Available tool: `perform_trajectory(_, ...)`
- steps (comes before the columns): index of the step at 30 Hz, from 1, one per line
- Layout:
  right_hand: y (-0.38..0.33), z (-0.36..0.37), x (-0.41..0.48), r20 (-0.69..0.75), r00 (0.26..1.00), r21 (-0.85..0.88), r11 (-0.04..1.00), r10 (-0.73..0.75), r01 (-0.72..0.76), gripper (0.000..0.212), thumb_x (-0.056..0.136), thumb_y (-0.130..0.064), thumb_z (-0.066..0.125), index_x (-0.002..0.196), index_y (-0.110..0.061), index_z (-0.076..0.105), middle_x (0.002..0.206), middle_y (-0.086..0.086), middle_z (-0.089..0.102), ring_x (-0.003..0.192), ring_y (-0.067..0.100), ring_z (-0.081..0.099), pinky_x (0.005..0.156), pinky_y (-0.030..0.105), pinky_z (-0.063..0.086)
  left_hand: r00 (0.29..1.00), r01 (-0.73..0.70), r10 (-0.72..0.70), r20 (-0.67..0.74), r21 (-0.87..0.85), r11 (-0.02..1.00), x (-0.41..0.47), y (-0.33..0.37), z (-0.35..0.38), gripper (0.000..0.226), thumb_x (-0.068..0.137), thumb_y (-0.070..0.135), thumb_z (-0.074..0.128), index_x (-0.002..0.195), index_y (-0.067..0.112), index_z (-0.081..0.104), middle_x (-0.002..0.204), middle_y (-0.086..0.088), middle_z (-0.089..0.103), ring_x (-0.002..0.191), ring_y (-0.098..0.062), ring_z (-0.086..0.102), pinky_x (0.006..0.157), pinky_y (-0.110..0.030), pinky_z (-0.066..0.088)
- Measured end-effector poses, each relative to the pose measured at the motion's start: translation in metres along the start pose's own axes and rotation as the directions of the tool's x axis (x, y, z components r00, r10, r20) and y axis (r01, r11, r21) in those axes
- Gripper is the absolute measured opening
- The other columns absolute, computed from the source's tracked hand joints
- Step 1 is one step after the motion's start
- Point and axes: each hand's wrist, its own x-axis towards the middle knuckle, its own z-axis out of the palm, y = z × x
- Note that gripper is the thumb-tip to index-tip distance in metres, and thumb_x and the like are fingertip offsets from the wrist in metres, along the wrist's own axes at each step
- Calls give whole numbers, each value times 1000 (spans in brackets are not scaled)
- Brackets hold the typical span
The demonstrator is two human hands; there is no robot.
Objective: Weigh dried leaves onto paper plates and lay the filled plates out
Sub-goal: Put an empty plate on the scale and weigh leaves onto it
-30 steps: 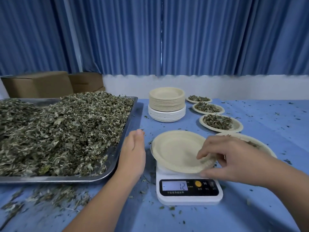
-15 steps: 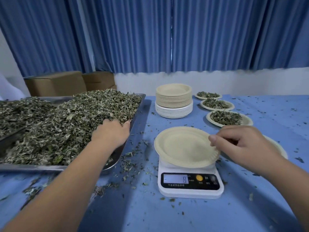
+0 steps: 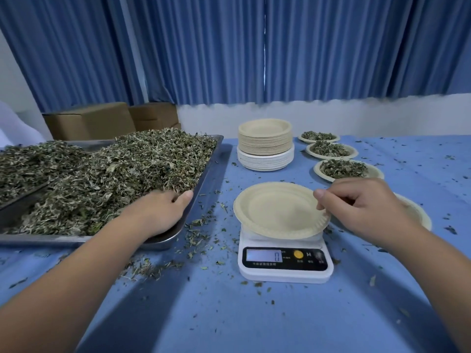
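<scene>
An empty paper plate point(image 3: 275, 210) sits on the white digital scale point(image 3: 285, 268), whose display reads 0. My right hand point(image 3: 362, 207) is at the plate's right rim, fingers curled, thumb and fingertips on the edge. My left hand point(image 3: 158, 212) lies in the near right corner of the metal tray point(image 3: 204, 184), its fingers curled into the heap of dried leaves point(image 3: 102, 179) and partly buried. Three filled plates point(image 3: 341, 169) stand in a row at the back right. A fourth plate point(image 3: 418, 217) is mostly hidden behind my right hand.
A tall stack of empty plates point(image 3: 265, 143) stands behind the scale. Cardboard boxes point(image 3: 91, 121) sit behind the tray against the blue curtain. Loose leaf bits litter the blue tablecloth point(image 3: 229, 314), thickest between the tray and the scale.
My left hand moved from the table beside the scale into the leaf heap and has pushed deeper. The scale reading dropped from 12 to 8 to 0. My right hand stayed at the plate's rim.
</scene>
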Motion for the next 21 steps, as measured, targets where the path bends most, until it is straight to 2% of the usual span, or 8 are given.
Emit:
perform_trajectory(2, 0, 0, -1, 6, 1000, 11, 1000, 15, -15, 33, 89, -28, 61, 58, -19, 70, 57, -7, 60, 60, 5, 55, 53, 9, 36, 984, 0, 9, 179, -48, 999, -5, -3, 1, 86, 88, 71, 1, 146, 21, 40, 152, -6, 39, 140, -27, 34, 111, -39, 28)
perform_trajectory(3, 1, 0, -1, 7, 1000, 12, 1000, 18, -18, 34, 89, -27, 61, 58, -18, 70, 57, -10, 61, 59, 3, 55, 54, 8, 36, 980, -16, 26, 199, -52, 999, -7, -5, 1, 89, 85, 72, -1, 139, 21, 47, 145, -6, 46, 137, -26, 39, 106, -36, 31)
perform_trajectory(5, 1, 0, -1, 4, 1000, 11, 1000, 20, -20, 34, 90, -27, 61, 58, -18, 70, 59, -14, 62, 59, 1, 56, 55, 7, 37, 996, -42, 47, 79, -61, 997, -9, -7, -3, 90, 82, 74, 1, 131, 21, 55, 134, -7, 55, 129, -27, 47, 97, -34, 36)
perform_trajectory(7, 2, 1, -1, 0, 1000, 9, 1000, 20, -20, 34, 90, -28, 60, 58, -19, 70, 58, -15, 62, 58, 0, 56, 55, 7, 37, 996, -38, 32, -85, -63, 997, -6, -14, -8, 91, 82, 77, 5, 137, 23, 52, 137, -8, 55, 127, -29, 49, 101, -39, 37)
perform_trajectory(9, 2, 1, 0, 5, 1000, 4, 1000, 20, -20, 35, 90, -29, 60, 57, -19, 69, 57, -14, 61, 57, 1, 55, 54, 7, 37, 988, -43, 39, -148, -22, 999, -6, -22, -9, 94, 79, 79, 3, 138, 24, 52, 136, -11, 55, 124, -30, 50, 102, -42, 39)
perform_trajectory(13, 3, 2, 0, 8, 1000, -7, 1000, 18, -18, 36, 89, -32, 59, 56, -20, 68, 55, -10, 60, 58, 4, 56, 53, 9, 37, 998, -56, 57, 35, -53, 997, -7, -27, -1, 89, 81, 73, 0, 151, 26, 28, 158, -5, 25, 146, -24, 20, 117, -42, 14)
perform_trajectory(17, 6, 2, 0, 10, 1000, -15, 1000, 14, -14, 37, 89, -33, 59, 56, -21, 68, 55, -6, 61, 60, 7, 57, 54, 11, 39, 973, -57, 71, 218, -70, 996, -8, -24, -6, 100, 71, 80, 0, 151, 28, 28, 159, -1, 25, 145, -23, 24, 118, -40, 14)
perform_trajectory(21, 8, 2, 0, 10, 1000, -17, 1000, 1, -1, 36, 90, -32, 60, 56, -23, 68, 53, -4, 60, 60, 9, 57, 55, 12, 39, 990, -128, 132, 45, -83, 988, -14, -19, -9, 92, 77, 75, 9, 145, 24, 43, 150, -4, 42, 136, -24, 41, 110, -35, 29)
